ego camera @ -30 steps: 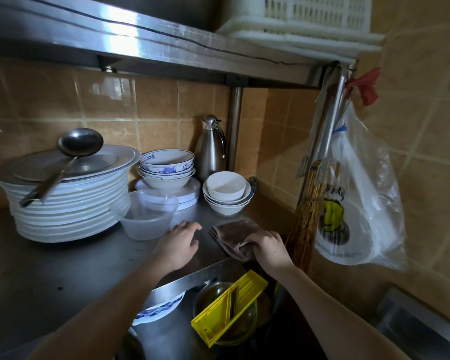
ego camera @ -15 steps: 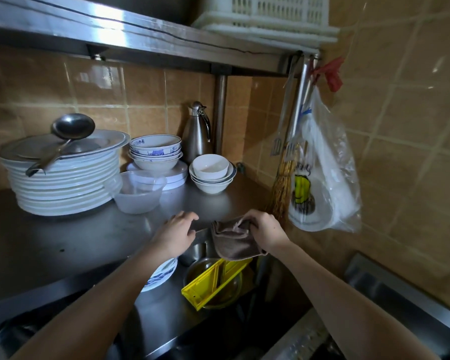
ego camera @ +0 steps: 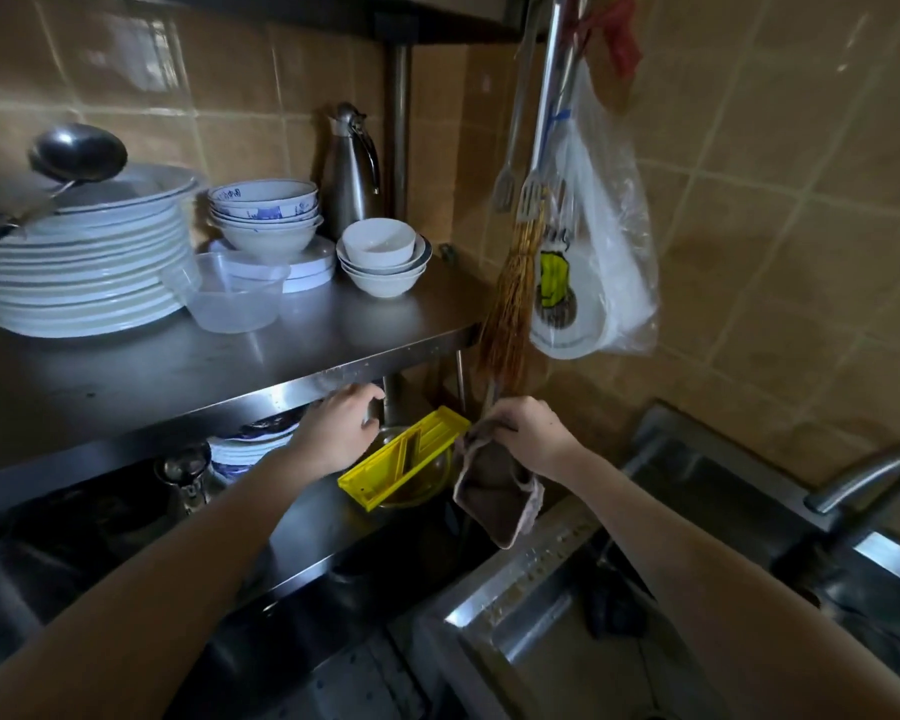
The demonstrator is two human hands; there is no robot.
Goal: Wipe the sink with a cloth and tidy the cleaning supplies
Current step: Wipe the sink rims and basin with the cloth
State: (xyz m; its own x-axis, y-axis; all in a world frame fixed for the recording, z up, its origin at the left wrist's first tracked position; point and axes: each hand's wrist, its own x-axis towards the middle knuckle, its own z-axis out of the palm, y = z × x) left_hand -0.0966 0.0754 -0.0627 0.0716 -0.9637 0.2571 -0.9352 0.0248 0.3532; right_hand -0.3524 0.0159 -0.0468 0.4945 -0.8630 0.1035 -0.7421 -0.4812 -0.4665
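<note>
My right hand (ego camera: 528, 433) grips a brown cloth (ego camera: 494, 491), which hangs limp below the steel shelf, above the sink's left rim. My left hand (ego camera: 341, 431) is open with fingers apart, reaching under the shelf's front edge (ego camera: 333, 384) just left of a yellow plastic tray (ego camera: 404, 459). The steel sink (ego camera: 520, 595) lies at the lower right, its rim speckled with crumbs. A metal tap (ego camera: 868, 475) curves over it at the far right.
On the shelf stand a stack of white plates (ego camera: 84, 272) with a ladle (ego camera: 74, 158), patterned bowls (ego camera: 263, 215), white bowls (ego camera: 383, 259), a clear tub (ego camera: 235, 293) and a steel jug (ego camera: 352, 168). A straw brush (ego camera: 510, 304) and a plastic bag (ego camera: 593, 252) hang on the right.
My right hand lifted the cloth off the shelf top and brought it down below the shelf edge toward the sink. My left hand slid from the shelf top to under its edge.
</note>
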